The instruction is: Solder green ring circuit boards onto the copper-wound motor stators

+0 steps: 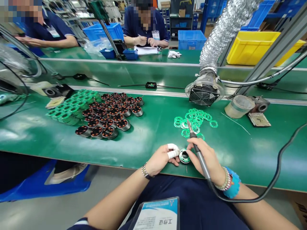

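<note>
A round motor stator with a green ring circuit board point(184, 156) on top sits on the bench near its front edge. My left hand point(163, 157), with white tape on two fingers, grips its left side. My right hand point(206, 156) holds a soldering iron point(200, 157) between thumb and palm, its tip pointing up and away. The thumb and index fingertips of that hand touch the right side of the stator. Just beyond lies a loose heap of green ring circuit boards point(195, 118). A thin wire piece point(186, 169) lies in front of the stator.
Several copper-wound stators point(110, 115) stand in rows at left, beside stacked green ring boards point(74, 105). A fume fan point(203, 95) hangs from a foil duct point(217, 35). A plastic cup point(239, 106) and a sponge holder point(259, 119) stand right. Two co-workers sit across the bench.
</note>
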The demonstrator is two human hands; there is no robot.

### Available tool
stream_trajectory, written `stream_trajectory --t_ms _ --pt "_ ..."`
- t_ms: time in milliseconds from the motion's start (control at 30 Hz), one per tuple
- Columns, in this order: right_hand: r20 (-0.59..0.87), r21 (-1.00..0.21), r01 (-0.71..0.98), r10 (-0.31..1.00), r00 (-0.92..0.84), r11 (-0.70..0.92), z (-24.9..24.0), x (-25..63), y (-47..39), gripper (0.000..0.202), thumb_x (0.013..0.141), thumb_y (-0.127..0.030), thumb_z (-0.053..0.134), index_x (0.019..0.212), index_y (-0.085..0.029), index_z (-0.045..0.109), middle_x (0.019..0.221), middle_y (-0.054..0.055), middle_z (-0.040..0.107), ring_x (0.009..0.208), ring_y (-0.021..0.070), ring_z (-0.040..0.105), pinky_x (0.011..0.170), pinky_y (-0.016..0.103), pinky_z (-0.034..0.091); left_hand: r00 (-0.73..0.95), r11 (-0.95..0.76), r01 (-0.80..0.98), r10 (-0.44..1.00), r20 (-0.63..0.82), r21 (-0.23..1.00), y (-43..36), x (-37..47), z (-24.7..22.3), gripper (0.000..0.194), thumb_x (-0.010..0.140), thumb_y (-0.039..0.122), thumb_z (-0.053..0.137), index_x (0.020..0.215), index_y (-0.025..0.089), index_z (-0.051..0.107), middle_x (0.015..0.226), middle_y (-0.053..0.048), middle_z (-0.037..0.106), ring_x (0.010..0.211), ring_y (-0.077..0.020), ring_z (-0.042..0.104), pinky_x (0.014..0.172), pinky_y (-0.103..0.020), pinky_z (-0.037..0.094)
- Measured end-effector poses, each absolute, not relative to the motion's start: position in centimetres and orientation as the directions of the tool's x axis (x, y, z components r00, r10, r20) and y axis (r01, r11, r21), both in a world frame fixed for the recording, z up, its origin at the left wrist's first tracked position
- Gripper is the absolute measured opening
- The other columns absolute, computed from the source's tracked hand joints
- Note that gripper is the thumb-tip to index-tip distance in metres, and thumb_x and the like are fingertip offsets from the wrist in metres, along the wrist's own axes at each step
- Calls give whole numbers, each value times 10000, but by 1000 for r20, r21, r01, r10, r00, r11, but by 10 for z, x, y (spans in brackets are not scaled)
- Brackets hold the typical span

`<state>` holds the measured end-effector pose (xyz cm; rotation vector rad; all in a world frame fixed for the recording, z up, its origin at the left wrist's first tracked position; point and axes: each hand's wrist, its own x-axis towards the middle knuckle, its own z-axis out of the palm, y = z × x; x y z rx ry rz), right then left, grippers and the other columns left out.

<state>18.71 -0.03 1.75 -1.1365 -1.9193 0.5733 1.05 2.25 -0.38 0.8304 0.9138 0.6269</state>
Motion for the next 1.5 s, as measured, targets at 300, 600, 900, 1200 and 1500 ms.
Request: stream_trajectory --t_ms 300,600,900,1200,1500 --pt "430 -718 485 866 -255 499 24 223 -31 258 854 -166 542 1107 -212 557 731 15 619 649 148 578 606 269 471 500 592 -152 737 -455 791 27 9 -2 280 624 298 749 679 113 546 572 -1 601 514 -99 595 532 -222 521" --pt "349 -784 478 918 -188 396 27 224 -32 164 843 -199 546 975 -222 641 843 37 675 763 181 633 682 302 515 472 574 -124 752 -460 810 28 10 1 242 624 274 726 650 118 544 545 1 593 504 -96 590 526 -216 513" --pt "305 -797 477 929 -210 370 26 223 -31 154 840 -199 559 959 -234 650 877 31 684 822 189 641 667 282 518 457 574 -114 755 -471 811 28 11 0 228 623 269 711 646 123 537 556 -1 594 504 -100 586 527 -226 509" --pt "302 -795 473 924 -234 379 29 221 -30 158 842 -187 546 960 -217 648 827 32 673 741 174 636 667 286 508 451 572 -103 757 -474 814 28 11 -1 191 642 237 684 644 124 531 545 1 587 494 -99 583 514 -217 498" --pt "370 -751 434 862 -347 497 26 218 -12 184 881 -187 512 1053 -203 576 872 42 662 785 158 635 701 264 521 449 569 -95 757 -475 816 28 12 -2 193 634 238 682 653 123 528 539 -3 593 486 -100 581 508 -219 504"
